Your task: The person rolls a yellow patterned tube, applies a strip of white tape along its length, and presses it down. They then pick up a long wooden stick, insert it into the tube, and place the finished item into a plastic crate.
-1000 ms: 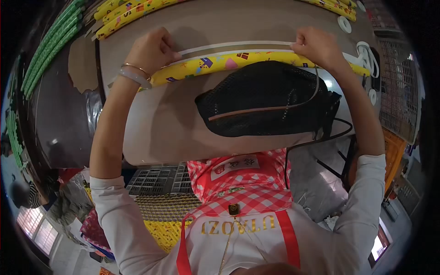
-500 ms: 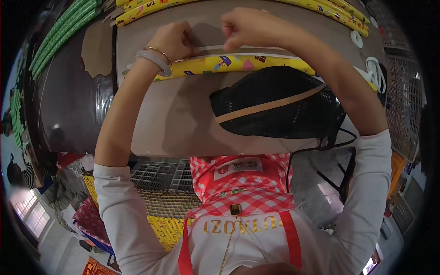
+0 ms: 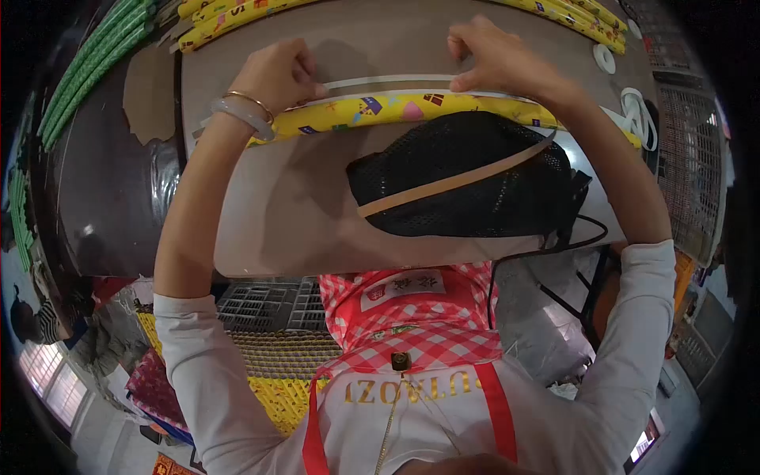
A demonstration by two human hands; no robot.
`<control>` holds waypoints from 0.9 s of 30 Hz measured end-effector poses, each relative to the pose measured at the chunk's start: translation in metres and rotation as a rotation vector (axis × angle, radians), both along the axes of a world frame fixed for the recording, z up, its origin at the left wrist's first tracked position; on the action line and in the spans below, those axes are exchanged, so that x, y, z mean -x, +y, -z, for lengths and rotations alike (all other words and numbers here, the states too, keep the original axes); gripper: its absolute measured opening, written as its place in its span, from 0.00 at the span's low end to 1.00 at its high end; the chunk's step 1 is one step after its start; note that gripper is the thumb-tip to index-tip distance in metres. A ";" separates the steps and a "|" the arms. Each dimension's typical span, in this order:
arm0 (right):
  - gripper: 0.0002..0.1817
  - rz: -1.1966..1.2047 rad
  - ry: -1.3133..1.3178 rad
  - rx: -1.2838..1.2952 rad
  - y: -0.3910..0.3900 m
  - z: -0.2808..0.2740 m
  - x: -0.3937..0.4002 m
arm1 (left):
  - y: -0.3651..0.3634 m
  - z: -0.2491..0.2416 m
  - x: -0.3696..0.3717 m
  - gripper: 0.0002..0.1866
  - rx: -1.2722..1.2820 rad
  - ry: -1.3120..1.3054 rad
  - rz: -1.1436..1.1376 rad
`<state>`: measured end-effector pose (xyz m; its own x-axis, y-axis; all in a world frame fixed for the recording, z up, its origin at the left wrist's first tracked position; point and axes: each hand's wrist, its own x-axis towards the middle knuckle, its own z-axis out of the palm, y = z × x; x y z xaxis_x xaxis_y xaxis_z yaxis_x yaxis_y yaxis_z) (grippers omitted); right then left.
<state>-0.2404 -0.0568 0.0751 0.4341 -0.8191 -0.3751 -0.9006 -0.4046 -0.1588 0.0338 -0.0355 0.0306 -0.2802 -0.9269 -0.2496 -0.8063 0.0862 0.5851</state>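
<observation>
Left hand [image 3: 277,75] and right hand [image 3: 495,59] pinched ends of white strip [image 3: 388,81], top middle of frame, just above yellow wrapping-paper roll [image 3: 412,107]; black mesh cap [image 3: 463,174] below

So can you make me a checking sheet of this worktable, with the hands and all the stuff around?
Surface: grey table, edge toward the person; a dark surface lies left of it.
Job's things: white strip stretched between both hands, above a yellow patterned roll.
Clutter: more yellow rolls at the far edge, green rolls far left, white rings far right, black mesh cap brim close to the camera.
Grippers: left hand pinches the strip's left end; right hand pinches it further right.
Cables: thin black cord by the cap.
Surroundings: plastic crates below the table; wire rack right.
</observation>
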 end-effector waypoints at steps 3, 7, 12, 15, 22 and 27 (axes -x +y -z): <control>0.15 -0.093 -0.297 0.067 -0.010 0.012 0.059 | -0.003 0.008 -0.004 0.16 -0.042 0.036 -0.034; 0.13 0.172 -0.481 -0.113 0.012 -0.017 0.113 | -0.002 0.006 -0.002 0.16 -0.003 0.041 -0.024; 0.15 0.030 -0.446 0.237 0.084 -0.044 0.112 | -0.002 0.005 -0.003 0.16 -0.077 0.068 -0.066; 0.16 -0.184 -0.271 0.416 0.092 -0.025 0.112 | -0.004 0.009 -0.007 0.16 -0.075 0.055 -0.054; 0.16 0.646 -0.958 -0.021 0.071 -0.005 0.133 | -0.001 0.003 -0.003 0.16 -0.109 0.043 -0.085; 0.23 0.851 -1.213 -0.364 0.071 0.003 0.150 | -0.004 0.002 -0.007 0.15 -0.073 -0.026 -0.015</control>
